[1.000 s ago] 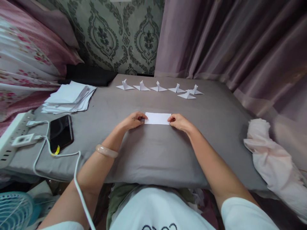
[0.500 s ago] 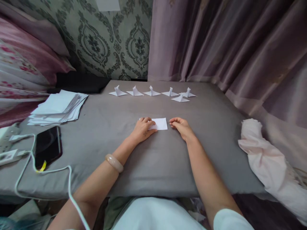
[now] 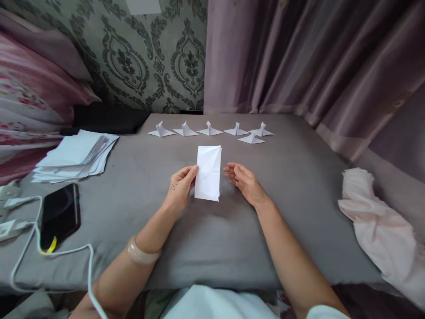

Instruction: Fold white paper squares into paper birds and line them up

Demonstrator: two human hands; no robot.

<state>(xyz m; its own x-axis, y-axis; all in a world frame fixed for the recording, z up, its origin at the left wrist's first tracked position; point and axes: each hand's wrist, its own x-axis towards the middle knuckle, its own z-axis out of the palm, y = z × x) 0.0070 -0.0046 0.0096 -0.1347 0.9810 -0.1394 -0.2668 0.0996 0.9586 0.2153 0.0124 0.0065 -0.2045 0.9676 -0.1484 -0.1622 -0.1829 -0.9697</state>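
A folded white sheet of paper (image 3: 208, 173), creased across its face, is held up above the table in front of me. My left hand (image 3: 182, 186) pinches its left edge between thumb and fingers. To the right of the paper, a small gap away, my right hand (image 3: 244, 182) has its fingers loosely curved and apart, holding nothing. Beyond them stand several folded white paper figures with spread points, among them one paper figure (image 3: 251, 138) set slightly in front of the row.
On the left lie a stack of white paper (image 3: 75, 155), a black phone (image 3: 60, 212) and a white cable (image 3: 91, 266). A pale pink cloth bundle (image 3: 375, 212) rests at the right edge. Grey cloth covers the table (image 3: 299, 212); curtains (image 3: 239, 57) hang behind.
My left hand has lifted the paper off the table, and it now shows as a taller upright rectangle. My right hand remains beside it, its fingers more spread.
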